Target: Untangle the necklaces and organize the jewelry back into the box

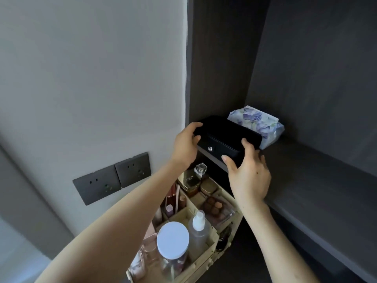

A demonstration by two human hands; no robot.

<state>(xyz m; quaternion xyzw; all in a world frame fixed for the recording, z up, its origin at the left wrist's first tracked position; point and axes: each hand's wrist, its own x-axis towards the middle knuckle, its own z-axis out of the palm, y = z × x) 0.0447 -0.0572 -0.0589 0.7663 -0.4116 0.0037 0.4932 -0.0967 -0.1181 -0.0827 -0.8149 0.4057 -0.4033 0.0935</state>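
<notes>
The black box (224,137) is closed (nothing inside shows); the left hand (186,147) covers its left end and the right hand (250,174) its right front corner. The box screens the near lower corner of the floral tissue pack (259,121). The cream organizer (206,254) is cut off by the bottom edge, and the items in its leftmost compartments are blurred.

The jewelry box (226,137) sits on the shelf (306,172), the tissue pack (259,123) just behind it, the cosmetics organizer (204,237) below.

Dark shelf (306,170) — black box (224,137), tissue pack (259,123).
</notes>
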